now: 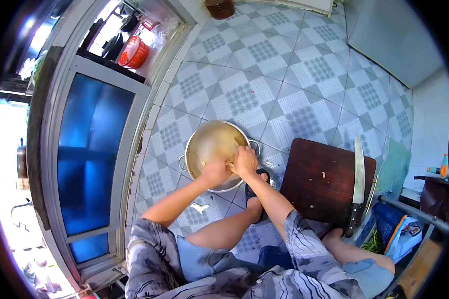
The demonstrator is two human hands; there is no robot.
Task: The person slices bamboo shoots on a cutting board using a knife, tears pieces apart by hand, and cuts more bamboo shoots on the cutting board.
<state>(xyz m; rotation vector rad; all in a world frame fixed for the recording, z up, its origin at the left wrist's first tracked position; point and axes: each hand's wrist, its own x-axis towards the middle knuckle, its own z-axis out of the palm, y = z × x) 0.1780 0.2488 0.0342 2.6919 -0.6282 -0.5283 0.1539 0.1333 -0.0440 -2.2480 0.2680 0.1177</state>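
A round metal pot with two side handles sits on the tiled floor in front of me. My left hand and my right hand are close together over its near right part, both with closed fingers. Between them are pale yellow strips, gripped from both sides; their exact kind is not clear. More pale yellow pieces show inside the pot, partly blurred. The hands hide part of the pot's contents.
Right of the pot lies a dark wooden cutting board with small scraps and a large knife along its right side. A pale scrap lies on the floor. A blue-panelled door stands left; a red basket sits beyond it.
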